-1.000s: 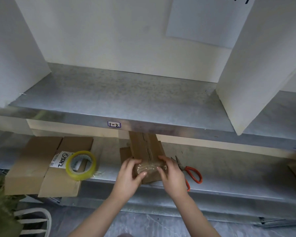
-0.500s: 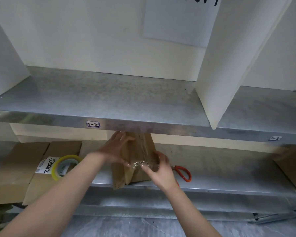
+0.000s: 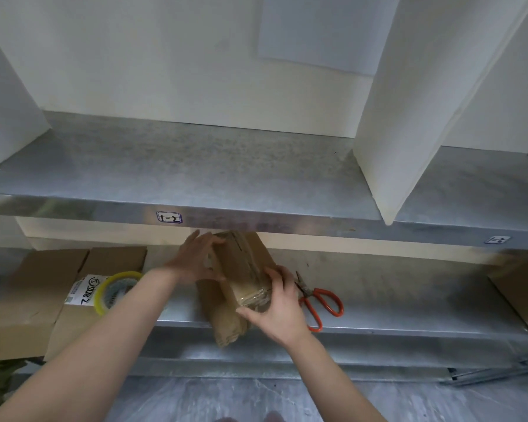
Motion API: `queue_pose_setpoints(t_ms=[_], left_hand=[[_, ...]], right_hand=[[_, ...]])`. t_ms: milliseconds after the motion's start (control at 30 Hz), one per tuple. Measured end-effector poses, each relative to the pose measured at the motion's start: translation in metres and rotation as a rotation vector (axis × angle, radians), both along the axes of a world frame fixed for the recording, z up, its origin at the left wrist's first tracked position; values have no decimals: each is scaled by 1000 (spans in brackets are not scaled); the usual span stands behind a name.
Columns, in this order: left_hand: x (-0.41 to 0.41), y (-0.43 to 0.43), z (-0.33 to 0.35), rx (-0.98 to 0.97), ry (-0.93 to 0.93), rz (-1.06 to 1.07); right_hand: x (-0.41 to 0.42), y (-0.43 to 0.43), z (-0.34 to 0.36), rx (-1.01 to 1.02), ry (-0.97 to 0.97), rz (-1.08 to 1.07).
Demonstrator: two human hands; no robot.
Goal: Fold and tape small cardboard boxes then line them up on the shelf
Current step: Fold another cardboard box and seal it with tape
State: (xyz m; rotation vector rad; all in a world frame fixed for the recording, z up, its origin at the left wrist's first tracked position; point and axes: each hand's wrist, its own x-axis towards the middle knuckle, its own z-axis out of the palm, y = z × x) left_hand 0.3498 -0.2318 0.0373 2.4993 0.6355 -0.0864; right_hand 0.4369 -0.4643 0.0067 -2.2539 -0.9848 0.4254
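Note:
A small brown cardboard box [image 3: 241, 269] with clear tape over its near end is held just above the lower metal shelf [image 3: 409, 303], its far end under the front lip of the upper shelf [image 3: 226, 178]. My left hand [image 3: 195, 260] grips the box's left side near its far end, fingers spread over it. At the box's near taped end, my right hand [image 3: 275, 309] holds it with thumb and fingers curled round the end. A loose open flap of the box hangs down below it toward the shelf edge.
A roll of clear tape [image 3: 116, 290] lies on flattened cardboard boxes [image 3: 43, 287] at the left of the lower shelf. Orange-handled scissors [image 3: 320, 303] lie right of the box. More cardboard [image 3: 518, 287] sits at the far right. White dividers [image 3: 409, 102] stand on the upper shelf.
My left hand moved from the box's near end to its far left side. The box has tilted and risen off the lower shelf, and the view has shifted right.

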Motion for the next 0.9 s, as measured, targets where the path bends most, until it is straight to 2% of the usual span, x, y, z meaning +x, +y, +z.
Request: queue_pose_setpoints(t_ms=[100,233,367,467,567,700,800,900], left_hand=[[-7,0,-3,-130,-64,14],[-30,-20,-18,-119,-172,158],[-54,-60,-31,-143,-267,313],[-65,-80,-36,-190,-348,397],[-66,-79,-32,-346,-357,333],[-51,-50,-20,-186,-239,195],[-42,-33,-14,-205,-127,68],[-42,-33,-19,-207,-141,60]], right_hand=[[6,-11,2,-10,-58,11],[19,-38,4,47,-162,-96],[27,-37,8,45,37,-133],[31,-25,12,81,113,-137],[38,-13,12,106,106,-170],[53,-4,13,51,157,-238],[51,-3,12,-40,8,-278],[39,-6,9,110,-109,-399]])
